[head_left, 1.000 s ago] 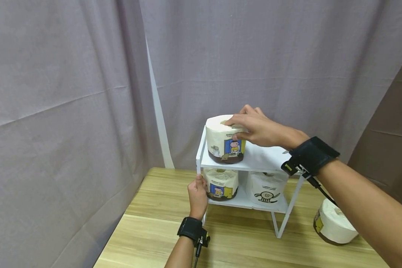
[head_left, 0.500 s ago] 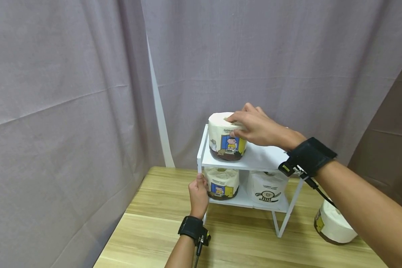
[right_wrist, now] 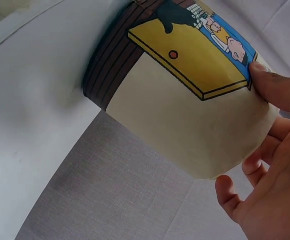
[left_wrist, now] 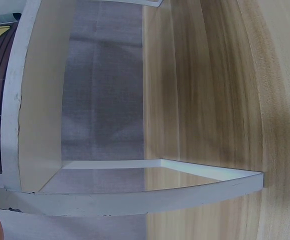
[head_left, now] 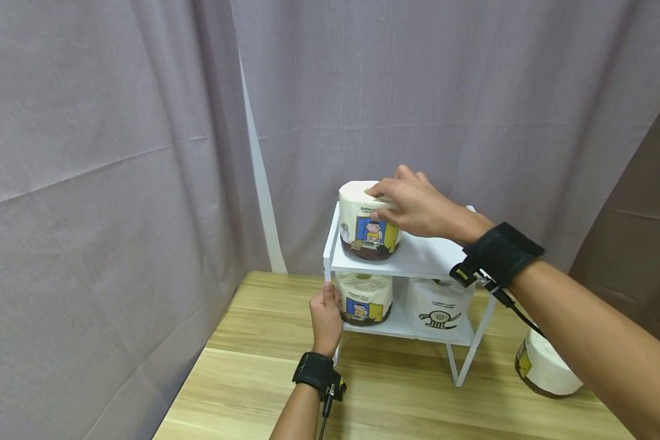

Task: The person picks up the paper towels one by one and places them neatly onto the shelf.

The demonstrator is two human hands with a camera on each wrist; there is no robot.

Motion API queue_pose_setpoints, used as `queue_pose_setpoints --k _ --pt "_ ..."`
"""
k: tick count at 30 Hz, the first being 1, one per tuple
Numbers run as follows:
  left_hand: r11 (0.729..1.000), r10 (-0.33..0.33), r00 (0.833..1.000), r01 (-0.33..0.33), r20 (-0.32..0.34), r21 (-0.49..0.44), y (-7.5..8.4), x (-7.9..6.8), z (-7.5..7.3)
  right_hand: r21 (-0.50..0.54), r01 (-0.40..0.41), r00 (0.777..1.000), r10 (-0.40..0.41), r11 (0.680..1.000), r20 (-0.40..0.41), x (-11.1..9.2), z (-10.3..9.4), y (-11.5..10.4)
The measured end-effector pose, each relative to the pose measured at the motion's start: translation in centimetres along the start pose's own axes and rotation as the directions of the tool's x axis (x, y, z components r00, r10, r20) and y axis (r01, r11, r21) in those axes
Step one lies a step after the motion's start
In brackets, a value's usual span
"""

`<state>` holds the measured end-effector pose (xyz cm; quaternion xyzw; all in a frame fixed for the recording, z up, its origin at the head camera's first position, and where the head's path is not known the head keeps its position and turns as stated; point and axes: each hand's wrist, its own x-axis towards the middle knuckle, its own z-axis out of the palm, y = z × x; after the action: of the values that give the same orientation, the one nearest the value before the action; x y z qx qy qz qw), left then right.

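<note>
On the upper tier of a white two-tier shelf rack (head_left: 429, 256) stands a toilet paper roll (head_left: 357, 226) in a cartoon wrapper, near the left end. My right hand (head_left: 418, 205) grips this roll from above and the right, thumb against the printed front, as the right wrist view also shows on the roll (right_wrist: 184, 130). Its other fingers reach over the top and far side, partly hidden. My left hand (head_left: 326, 318) holds the rack's left upright, thumb on the front. In the left wrist view the rack's leg frame (left_wrist: 135, 200) shows, with only a fingertip at the corner.
Two wrapped rolls stand on the lower tier, a cartoon-door roll (head_left: 363, 299) at left and a dog-print roll (head_left: 440, 305) at right. Another roll (head_left: 550, 366) stands on the wooden table (head_left: 242, 379), right of the rack, partly behind my right forearm. Grey curtains (head_left: 445, 79) hang behind.
The upper roll has turned slightly in my right hand, its door picture shifting left. It moved a little right, then back left. My left hand keeps its hold on the rack.
</note>
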<state>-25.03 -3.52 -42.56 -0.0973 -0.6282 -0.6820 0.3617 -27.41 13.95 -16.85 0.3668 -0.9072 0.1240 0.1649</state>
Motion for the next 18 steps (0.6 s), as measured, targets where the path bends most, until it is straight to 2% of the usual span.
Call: queue_pose_setpoints --k 8,18 --pt "1.000 -0.007 1.000 0.007 0.026 -0.015 0.2 -0.1 -0.3 -0.007 -0.008 1.000 0.008 1.000 -0.006 0.3 0.4 -0.4" --pt "1.000 -0.008 1.000 0.008 0.006 0.013 0.5 0.0 -0.3 -0.004 -0.005 1.000 0.005 1.000 -0.026 0.3 1.5 -1.7"
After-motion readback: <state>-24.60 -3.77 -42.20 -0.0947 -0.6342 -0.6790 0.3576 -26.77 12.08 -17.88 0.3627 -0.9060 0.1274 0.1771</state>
